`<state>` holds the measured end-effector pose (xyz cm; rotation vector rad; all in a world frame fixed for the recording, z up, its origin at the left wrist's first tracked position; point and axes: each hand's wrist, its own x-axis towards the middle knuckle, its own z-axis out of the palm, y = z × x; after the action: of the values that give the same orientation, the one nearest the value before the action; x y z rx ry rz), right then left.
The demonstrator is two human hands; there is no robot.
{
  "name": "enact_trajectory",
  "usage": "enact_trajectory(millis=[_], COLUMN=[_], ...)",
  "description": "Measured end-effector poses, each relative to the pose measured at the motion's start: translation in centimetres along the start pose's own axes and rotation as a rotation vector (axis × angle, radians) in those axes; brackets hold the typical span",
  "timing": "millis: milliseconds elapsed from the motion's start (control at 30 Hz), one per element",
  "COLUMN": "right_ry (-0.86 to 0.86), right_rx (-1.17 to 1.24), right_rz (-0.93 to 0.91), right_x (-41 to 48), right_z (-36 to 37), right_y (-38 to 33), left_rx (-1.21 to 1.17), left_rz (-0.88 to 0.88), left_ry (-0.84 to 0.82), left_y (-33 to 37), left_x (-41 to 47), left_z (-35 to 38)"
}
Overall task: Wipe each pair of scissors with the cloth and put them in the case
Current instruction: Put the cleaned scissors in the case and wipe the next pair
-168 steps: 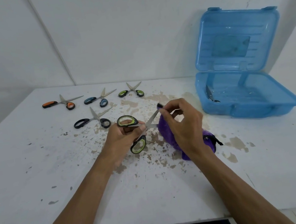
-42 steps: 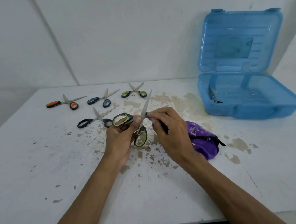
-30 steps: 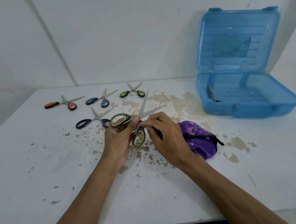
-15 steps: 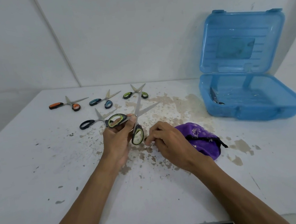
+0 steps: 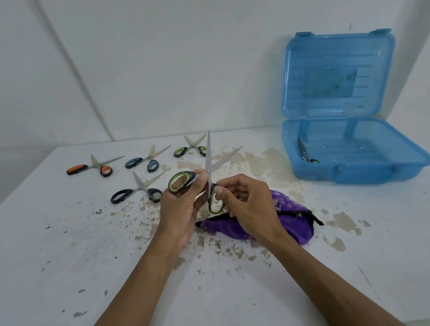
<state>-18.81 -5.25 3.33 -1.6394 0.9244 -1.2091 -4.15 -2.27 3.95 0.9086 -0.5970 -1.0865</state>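
Note:
Both hands hold one pair of green-handled scissors (image 5: 210, 163) above the table, blades spread apart and pointing up and away. My left hand (image 5: 180, 206) grips the left handle ring; my right hand (image 5: 247, 202) pinches the right handle ring. The purple cloth (image 5: 291, 218) lies crumpled on the table beneath and right of my right hand, untouched. The blue case (image 5: 363, 173) stands open at the right with one pair of scissors (image 5: 304, 153) inside. On the table lie orange (image 5: 92, 168), blue (image 5: 144, 161), small green (image 5: 191, 149) and black scissors (image 5: 137, 191).
The white table (image 5: 59, 258) has flaking, stained paint around its middle. White walls stand close behind it. The case lid leans upright against the back wall at the right.
My right hand let go of the cloth, which dropped onto the table, and moved onto the right handle. The blades, shut earlier, now stand spread and point upward.

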Motion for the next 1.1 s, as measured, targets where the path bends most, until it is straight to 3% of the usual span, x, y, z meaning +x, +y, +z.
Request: enact_trajectory(millis=[467,733,933,1100], right_ry=[-0.089,0.180,0.293,0.251], right_rx=[-0.143,-0.249,-0.687,-0.782], right_rz=[0.049,0.018,0.216,0.462], right_x=[0.2,4.0,11.4,14.4], right_z=[-3.6,-11.5,-23.5,-28.1], right_y=[0.2,0.2,2.8,5.6], left_rx=[0.339,0.365,0.508,0.546], left_rz=[-0.066,-0.020,0.043,0.089], left_ry=[-0.068,-0.176,-0.253,-0.294], left_y=[-0.8,-1.8,-4.3,-5.6], left_x=[0.1,1.1,1.6,2.1], left_z=[0.7,5.1,5.1,4.3])
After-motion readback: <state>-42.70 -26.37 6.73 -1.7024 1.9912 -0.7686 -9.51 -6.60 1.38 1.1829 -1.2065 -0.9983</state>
